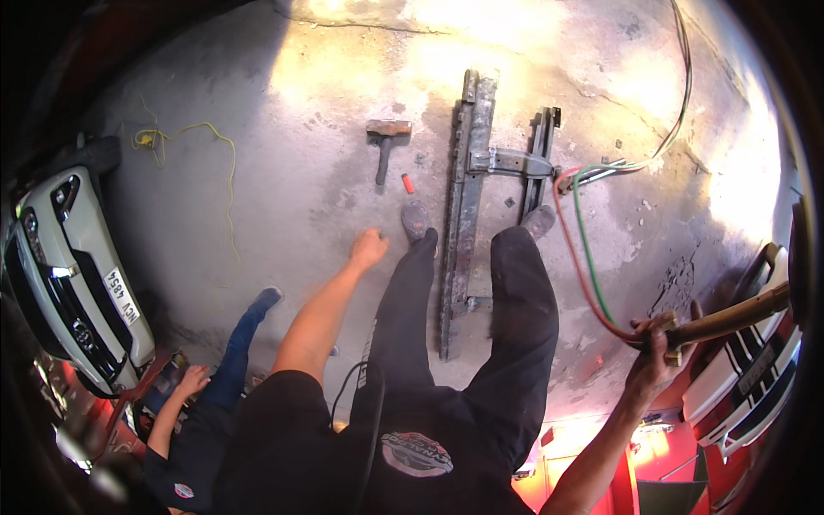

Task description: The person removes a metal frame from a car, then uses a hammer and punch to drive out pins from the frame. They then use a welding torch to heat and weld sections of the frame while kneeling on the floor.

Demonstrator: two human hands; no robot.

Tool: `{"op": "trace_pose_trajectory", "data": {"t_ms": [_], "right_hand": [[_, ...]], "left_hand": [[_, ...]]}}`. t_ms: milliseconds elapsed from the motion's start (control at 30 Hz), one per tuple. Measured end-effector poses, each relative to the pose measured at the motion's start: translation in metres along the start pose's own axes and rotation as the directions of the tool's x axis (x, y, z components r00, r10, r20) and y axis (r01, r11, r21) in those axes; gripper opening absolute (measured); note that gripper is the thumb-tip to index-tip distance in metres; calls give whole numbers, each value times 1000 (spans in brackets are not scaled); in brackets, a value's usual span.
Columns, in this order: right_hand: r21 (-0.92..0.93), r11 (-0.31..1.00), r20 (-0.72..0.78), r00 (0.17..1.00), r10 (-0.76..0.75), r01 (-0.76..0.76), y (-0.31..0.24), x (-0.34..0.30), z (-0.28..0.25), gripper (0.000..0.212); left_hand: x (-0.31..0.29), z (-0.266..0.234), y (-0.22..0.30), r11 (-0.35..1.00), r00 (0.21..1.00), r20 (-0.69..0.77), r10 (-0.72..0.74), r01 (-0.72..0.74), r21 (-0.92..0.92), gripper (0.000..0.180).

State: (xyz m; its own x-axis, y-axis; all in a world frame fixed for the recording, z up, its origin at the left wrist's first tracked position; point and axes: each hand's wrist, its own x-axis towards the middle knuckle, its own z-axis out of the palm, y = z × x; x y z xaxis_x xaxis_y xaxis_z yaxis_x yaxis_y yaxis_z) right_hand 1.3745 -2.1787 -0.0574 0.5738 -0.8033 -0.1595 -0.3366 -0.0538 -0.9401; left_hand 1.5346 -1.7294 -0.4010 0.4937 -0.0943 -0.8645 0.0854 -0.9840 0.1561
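Note:
My right hand (657, 356) is closed around the brass handle end of a gas torch (730, 319), held off to the right side. A red hose (584, 279) and a green hose (579, 227) run from it in a loop over the floor. Held out over the floor to the left of my legs, my left hand (369, 247) has its fingers curled in, with nothing visible in it. Between my feet lies a long, worn steel beam (463, 215), joined by a crosspiece (513, 161) to a shorter rail (538, 150).
A sledgehammer (388, 133) and a small red cylinder (408, 183) lie on the concrete left of the beam. A yellow cord (230, 172) trails near a white car front (86, 266). Another person (202, 421) is at lower left. A striped white panel (742, 382) stands at right.

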Motion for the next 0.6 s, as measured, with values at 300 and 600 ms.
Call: {"op": "trace_pose_trajectory", "data": {"t_ms": [300, 600], "right_hand": [[143, 667, 115, 682, 722, -731, 193, -30, 71, 61], [136, 418, 235, 439, 867, -898, 283, -49, 47, 57]], "left_hand": [[218, 139, -9, 930, 968, -42, -248, 226, -290, 52], [354, 211, -14, 984, 905, -389, -172, 136, -118, 49]]}}
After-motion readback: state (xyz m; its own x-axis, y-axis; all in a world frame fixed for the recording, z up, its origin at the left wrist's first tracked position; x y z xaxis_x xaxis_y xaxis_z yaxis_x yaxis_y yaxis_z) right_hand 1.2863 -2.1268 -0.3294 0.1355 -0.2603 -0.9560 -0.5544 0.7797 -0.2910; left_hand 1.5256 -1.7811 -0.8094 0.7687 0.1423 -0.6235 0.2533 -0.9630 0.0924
